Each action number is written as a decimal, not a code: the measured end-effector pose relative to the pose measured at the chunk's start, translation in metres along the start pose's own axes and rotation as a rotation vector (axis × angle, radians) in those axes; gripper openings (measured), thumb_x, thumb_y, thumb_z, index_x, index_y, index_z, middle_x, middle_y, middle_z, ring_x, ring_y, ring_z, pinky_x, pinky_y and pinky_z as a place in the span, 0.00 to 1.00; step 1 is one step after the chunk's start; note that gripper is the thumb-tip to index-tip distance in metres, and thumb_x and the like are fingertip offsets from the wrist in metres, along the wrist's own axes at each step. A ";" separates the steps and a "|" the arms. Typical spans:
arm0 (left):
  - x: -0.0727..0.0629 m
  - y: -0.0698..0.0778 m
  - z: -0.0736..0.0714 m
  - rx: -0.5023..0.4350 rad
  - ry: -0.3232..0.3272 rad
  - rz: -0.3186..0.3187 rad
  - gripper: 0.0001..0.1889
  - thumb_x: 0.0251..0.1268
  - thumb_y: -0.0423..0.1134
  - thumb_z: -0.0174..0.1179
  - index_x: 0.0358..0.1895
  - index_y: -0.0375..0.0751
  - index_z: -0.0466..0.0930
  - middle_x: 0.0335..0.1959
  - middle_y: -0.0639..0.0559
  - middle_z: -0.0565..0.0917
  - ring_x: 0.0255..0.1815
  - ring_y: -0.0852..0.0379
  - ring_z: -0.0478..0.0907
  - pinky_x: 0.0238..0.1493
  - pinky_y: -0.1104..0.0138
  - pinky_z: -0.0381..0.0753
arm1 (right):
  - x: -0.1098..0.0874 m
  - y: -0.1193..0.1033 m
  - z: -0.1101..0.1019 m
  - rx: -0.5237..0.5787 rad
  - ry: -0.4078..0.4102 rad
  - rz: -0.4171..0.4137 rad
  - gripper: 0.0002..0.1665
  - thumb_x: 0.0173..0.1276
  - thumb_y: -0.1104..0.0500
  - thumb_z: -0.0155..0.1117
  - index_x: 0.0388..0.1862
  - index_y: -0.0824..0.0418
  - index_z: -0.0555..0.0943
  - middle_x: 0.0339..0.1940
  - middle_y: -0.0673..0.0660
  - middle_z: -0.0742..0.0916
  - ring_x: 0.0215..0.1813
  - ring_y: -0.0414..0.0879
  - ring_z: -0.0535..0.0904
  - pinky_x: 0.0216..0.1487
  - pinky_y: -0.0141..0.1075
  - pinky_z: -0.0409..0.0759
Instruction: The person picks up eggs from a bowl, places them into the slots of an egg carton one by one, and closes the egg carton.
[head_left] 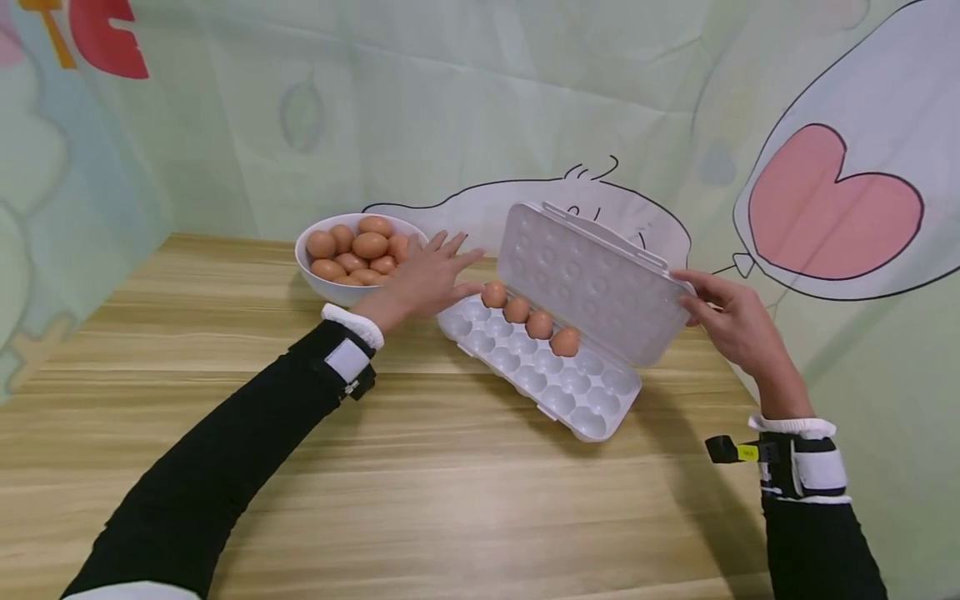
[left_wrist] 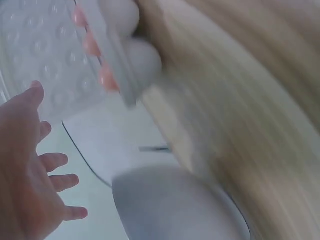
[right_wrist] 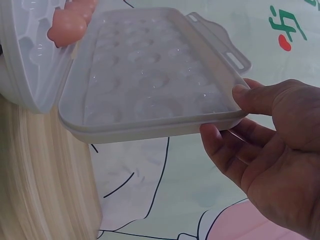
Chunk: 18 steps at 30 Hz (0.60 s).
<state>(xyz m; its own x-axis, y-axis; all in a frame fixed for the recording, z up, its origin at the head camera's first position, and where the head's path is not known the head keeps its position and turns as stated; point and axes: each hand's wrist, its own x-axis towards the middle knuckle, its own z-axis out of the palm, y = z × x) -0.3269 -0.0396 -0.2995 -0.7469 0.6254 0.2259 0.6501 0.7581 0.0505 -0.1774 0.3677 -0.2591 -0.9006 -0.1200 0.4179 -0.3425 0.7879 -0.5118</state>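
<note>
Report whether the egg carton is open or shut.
Open. The right hand grips the raised lid of the egg carton, and four eggs and bare cups show in its base.

Eggs (head_left: 370, 245) are held in a bowl (head_left: 327, 288) on the table (head_left: 450, 500), left of an egg carton (head_left: 532, 379) in whose far row four eggs (head_left: 539, 325) are seated.

Bright lettering, no legible words, on a printed backdrop (head_left: 487, 100).
Orange (head_left: 51, 33) and red (head_left: 108, 42) letter-like shapes run off its upper left edge; a green character-like mark (right_wrist: 286, 24) with a red dot (right_wrist: 284, 43) cannot be read in the right wrist view. Print on the yellow label (head_left: 747, 452) at the right wrist strap (head_left: 819, 468) is too small to decipher.
</note>
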 end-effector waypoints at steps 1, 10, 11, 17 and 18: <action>-0.002 -0.006 -0.002 0.002 0.000 -0.013 0.35 0.81 0.62 0.46 0.82 0.50 0.59 0.82 0.36 0.55 0.82 0.33 0.48 0.73 0.30 0.45 | 0.000 0.000 0.000 0.000 0.001 0.000 0.23 0.80 0.65 0.57 0.71 0.64 0.77 0.57 0.68 0.84 0.44 0.47 0.80 0.40 0.21 0.78; -0.019 -0.060 -0.018 -0.010 0.009 -0.104 0.36 0.82 0.59 0.46 0.83 0.44 0.56 0.81 0.32 0.54 0.82 0.32 0.48 0.74 0.32 0.44 | 0.000 0.001 -0.002 -0.005 0.001 0.021 0.24 0.80 0.66 0.56 0.72 0.64 0.76 0.59 0.70 0.83 0.45 0.47 0.80 0.40 0.20 0.77; -0.022 -0.065 -0.019 -0.019 0.012 -0.117 0.36 0.81 0.59 0.47 0.82 0.44 0.57 0.81 0.32 0.55 0.81 0.32 0.48 0.73 0.31 0.44 | 0.000 0.001 -0.001 -0.006 0.001 0.022 0.24 0.80 0.66 0.57 0.72 0.64 0.76 0.58 0.70 0.83 0.44 0.47 0.80 0.40 0.20 0.77; -0.039 -0.099 -0.025 -0.089 0.015 -0.215 0.35 0.80 0.57 0.49 0.82 0.44 0.57 0.79 0.32 0.58 0.79 0.31 0.53 0.69 0.27 0.46 | 0.000 0.001 0.001 -0.001 -0.001 0.020 0.24 0.80 0.66 0.57 0.72 0.64 0.76 0.59 0.69 0.83 0.45 0.45 0.80 0.41 0.22 0.79; -0.042 -0.105 -0.026 -0.095 0.009 -0.230 0.35 0.80 0.57 0.49 0.81 0.45 0.57 0.79 0.32 0.58 0.78 0.31 0.53 0.68 0.27 0.46 | 0.000 0.001 0.001 -0.001 -0.002 0.020 0.24 0.80 0.66 0.57 0.72 0.64 0.76 0.59 0.69 0.83 0.46 0.45 0.80 0.41 0.22 0.79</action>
<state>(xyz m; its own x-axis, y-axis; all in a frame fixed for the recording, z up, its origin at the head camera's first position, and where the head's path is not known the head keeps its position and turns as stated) -0.3598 -0.1501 -0.2890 -0.8757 0.4363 0.2069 0.4737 0.8593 0.1931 -0.1781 0.3678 -0.2602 -0.9080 -0.1053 0.4055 -0.3236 0.7910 -0.5192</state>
